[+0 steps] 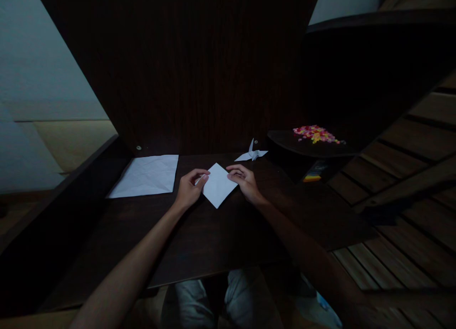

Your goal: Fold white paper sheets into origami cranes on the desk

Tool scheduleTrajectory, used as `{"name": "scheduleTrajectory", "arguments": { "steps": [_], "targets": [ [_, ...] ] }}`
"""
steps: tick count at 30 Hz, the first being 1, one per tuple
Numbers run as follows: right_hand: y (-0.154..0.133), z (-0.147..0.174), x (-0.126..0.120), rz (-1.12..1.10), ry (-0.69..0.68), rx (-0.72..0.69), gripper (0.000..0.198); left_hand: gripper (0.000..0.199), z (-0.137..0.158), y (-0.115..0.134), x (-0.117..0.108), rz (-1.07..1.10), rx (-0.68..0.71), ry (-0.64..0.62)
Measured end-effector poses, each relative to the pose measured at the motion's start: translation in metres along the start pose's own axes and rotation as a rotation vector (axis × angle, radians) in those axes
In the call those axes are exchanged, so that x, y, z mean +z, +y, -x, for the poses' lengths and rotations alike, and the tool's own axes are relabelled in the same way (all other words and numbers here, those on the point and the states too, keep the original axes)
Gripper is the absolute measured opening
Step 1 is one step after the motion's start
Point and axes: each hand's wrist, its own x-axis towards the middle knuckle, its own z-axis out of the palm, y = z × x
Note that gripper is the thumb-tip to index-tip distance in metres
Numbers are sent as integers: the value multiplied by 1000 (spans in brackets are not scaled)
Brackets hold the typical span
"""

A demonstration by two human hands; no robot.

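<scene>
A white folded paper square (pixel 218 186) is turned like a diamond between my hands over the dark desk. My left hand (pixel 191 185) pinches its left corner between thumb and fingers. At the opposite corner, my right hand (pixel 245 181) grips the paper the same way, its thumb on the upper face. Just beyond my right hand lies a folded white paper crane (pixel 253 154) with its wings spread. To the left of my left hand, a larger creased white sheet (pixel 146 176) rests flat on the desk.
A raised dark side shelf (pixel 281 141) on the right carries a heap of small pink, red and yellow pieces (pixel 317 133). Below it are some coloured items (pixel 313 174). A tall dark panel (pixel 199 72) backs the desk, and a low side board (pixel 64 191) borders its left.
</scene>
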Motion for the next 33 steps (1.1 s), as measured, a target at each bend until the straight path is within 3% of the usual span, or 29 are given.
{"name": "scheduleTrajectory", "arguments": {
  "steps": [7,11,16,24,30,33],
  "targets": [
    [12,-1,1,161,1,-94,15,23,-2,-9,0,-61,-6,31],
    [19,-1,0,306,-56,-89,15,22,-2,-15,-3,-204,5,2],
    [20,1,-2,484,-138,-87,15,21,-3,-16,-8,-380,68,-93],
    [24,1,-6,791,-274,-262,15,19,-3,-22,-10,-510,204,-222],
    [21,-1,-10,885,-402,-384,20,24,-5,-23,-20,-659,360,-437],
    [17,-1,-15,867,-466,-386,22,27,-8,-18,-29,-674,369,-515]
  ]
}}
